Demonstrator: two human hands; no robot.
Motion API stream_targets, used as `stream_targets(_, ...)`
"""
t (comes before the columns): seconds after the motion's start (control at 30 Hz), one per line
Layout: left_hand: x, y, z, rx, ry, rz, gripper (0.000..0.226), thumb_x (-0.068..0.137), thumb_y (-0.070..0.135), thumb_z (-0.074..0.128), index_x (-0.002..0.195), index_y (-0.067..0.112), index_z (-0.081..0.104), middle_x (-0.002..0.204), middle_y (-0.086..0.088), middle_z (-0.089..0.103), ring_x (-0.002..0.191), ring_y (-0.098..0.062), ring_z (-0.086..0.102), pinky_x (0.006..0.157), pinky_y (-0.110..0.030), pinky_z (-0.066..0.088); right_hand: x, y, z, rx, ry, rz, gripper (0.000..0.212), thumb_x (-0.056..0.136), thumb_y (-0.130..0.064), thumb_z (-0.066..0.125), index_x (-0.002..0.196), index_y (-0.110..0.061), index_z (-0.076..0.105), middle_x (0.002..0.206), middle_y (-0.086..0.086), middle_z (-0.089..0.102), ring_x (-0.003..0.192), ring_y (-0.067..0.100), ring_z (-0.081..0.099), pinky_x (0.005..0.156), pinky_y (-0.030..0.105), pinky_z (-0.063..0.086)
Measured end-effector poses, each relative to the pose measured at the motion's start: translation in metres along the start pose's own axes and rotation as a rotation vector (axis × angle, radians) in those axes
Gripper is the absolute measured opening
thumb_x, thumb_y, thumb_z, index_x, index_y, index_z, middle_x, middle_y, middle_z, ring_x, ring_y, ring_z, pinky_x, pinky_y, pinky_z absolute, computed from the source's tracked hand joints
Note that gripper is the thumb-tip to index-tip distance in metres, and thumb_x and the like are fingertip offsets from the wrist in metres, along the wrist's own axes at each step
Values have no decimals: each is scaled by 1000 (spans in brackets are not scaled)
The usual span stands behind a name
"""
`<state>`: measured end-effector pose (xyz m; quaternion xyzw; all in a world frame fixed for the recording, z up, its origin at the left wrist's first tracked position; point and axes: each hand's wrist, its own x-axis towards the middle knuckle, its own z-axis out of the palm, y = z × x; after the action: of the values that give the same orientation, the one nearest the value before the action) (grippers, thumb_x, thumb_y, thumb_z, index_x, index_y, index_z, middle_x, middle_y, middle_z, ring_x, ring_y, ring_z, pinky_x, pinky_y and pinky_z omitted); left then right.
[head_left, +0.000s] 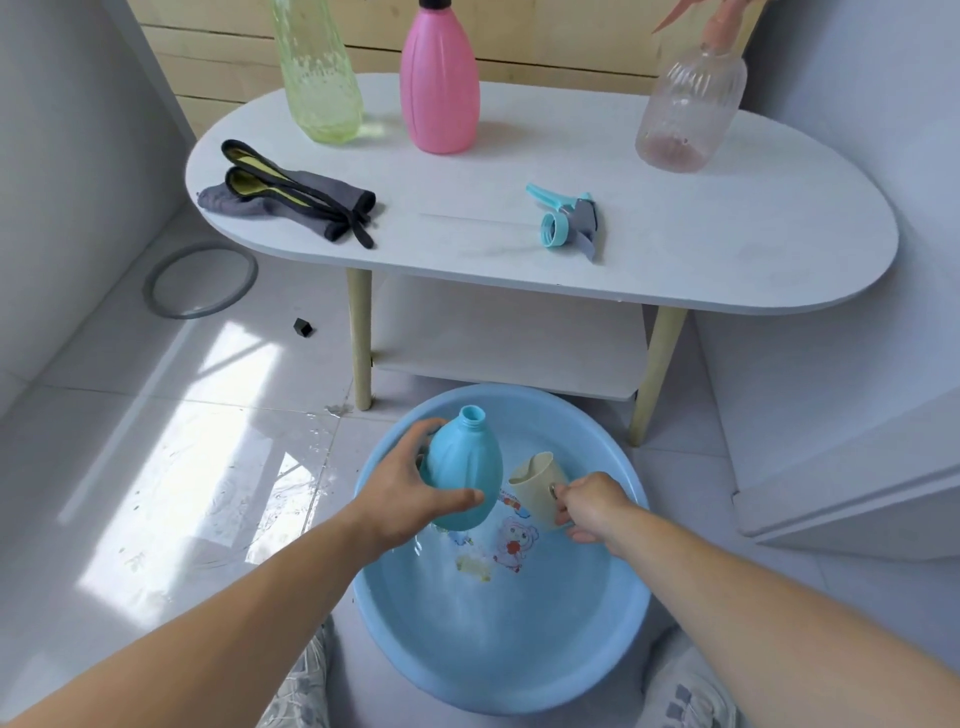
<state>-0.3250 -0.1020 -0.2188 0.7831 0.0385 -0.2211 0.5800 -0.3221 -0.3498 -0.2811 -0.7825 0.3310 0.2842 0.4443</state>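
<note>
My left hand (410, 493) grips a light blue plastic bottle (465, 462) with no cap, held upright over a blue basin (498, 670) on the floor. My right hand (587, 506) holds a beige cup (537, 486) by its handle, tilted with its mouth toward the bottle. The cup is just right of the bottle, over the basin. A cartoon print shows on the basin's bottom.
A white oval table (675, 249) stands behind the basin. On it are a green bottle (319, 78), a pink bottle (439, 83), a clear pink spray bottle (688, 109), a blue spray head (566, 218) and grey gloves (291, 195). A ring (200, 280) lies on the wet tiled floor at the left.
</note>
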Motion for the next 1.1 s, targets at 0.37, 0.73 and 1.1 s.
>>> stream_targets(0.37, -1, -3, -2, -6, -1, 1, 93, 51, 39, 92, 136, 36, 53, 120, 2, 66, 108, -20, 69, 88, -40, 63, 3, 1, 1, 4, 0, -7, 29, 100, -30, 54, 100, -4, 66, 82, 8, 71, 71, 26, 63, 78, 38, 60)
stream_targets(0.73, -9, 2, -8, -27, 17, 26, 91, 58, 30, 93, 139, 35, 52, 121, 3, 65, 108, -17, 69, 84, -32, 63, -14, 5, -7, 142, -59, -189, 31, 101, -24, 52, 83, -3, 66, 80, 10, 70, 72, 22, 65, 82, 35, 58)
stream_targets(1.1, -26, 25, -20, -157, 35, 68, 74, 59, 24, 92, 123, 40, 60, 112, 0, 73, 99, -21, 75, 82, -38, 64, -106, -33, -69, 173, -80, -515, 33, 102, -13, 50, 76, -2, 66, 78, 10, 70, 81, 24, 67, 88, 39, 59)
